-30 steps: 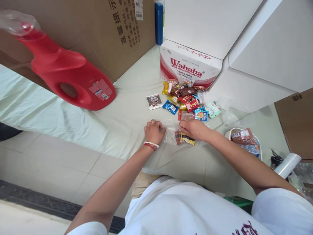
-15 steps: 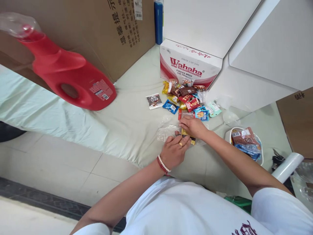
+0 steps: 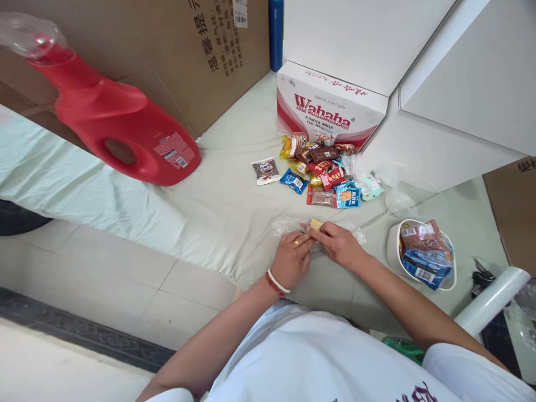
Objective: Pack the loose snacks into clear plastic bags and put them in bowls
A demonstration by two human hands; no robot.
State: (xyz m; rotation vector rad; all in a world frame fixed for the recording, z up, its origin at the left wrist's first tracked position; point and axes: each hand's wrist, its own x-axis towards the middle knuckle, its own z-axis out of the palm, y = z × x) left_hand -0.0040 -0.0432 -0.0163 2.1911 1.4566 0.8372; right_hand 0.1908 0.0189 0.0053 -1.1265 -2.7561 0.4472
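Looks like a bagging or folding step: right hand [image 3: 341,244] pinches the clear plastic [image 3: 285,226] by the yellow packet [image 3: 315,224], on the table [image 3: 226,223] just in front of the snack pile [image 3: 322,167]. Left hand [image 3: 292,261] is right against it, fingers bunched, can't tell if gripping. Next move probably wants a gentle, steady pinch imo.

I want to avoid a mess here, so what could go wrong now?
Thin clear plastic lies crumpled at the left hand and right hand; it might tear under their fingers. The right forearm runs close to the white plastic tub and could bump it, perhaps spilling the shiny blue packet at its rim.
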